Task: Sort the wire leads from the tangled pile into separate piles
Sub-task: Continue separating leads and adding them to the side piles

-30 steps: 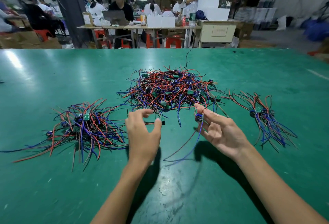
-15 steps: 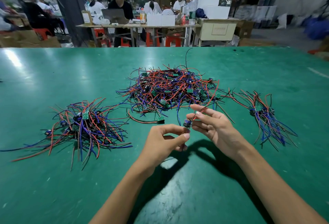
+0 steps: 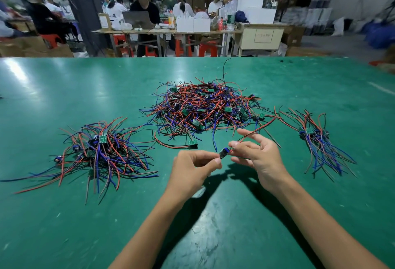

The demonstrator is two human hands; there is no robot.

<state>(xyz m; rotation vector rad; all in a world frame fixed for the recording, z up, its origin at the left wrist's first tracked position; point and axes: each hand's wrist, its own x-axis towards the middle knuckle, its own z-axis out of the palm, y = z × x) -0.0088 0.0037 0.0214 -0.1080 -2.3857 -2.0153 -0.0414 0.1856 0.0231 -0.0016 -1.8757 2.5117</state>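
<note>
Both grips meet over the green desk [image 3: 64, 226], in front of the tangled pile [image 3: 205, 106]. Left hand [image 3: 192, 168] has its thumb and forefinger closed narrowly, pinching the near end of one small module [image 3: 224, 153], with the other fingers curled under. Right hand [image 3: 256, 155] pinches the far end of the same module between thumb and middle fingers; its index finger [image 3: 245, 132] sticks out straight and a red lead [image 3: 263, 126] runs from the module past it toward the tangled pile. The module hangs in the air between the two hands, just above the desk.

Three piles of red, blue and black wire leads lie on the desk. The tangled pile, the largest, sits in the middle, beyond the hands, with many small green boards mixed through it. A left pile [image 3: 100, 151] spreads out loosely well to the left of the left hand. A right pile [image 3: 318, 140], the smallest, lies to the right of the right hand with its leads mostly running the same way, toward the near edge. One loose lead with a green board [image 3: 193, 144] lies alone between the tangled pile and the left hand, touching neither hand.
</note>
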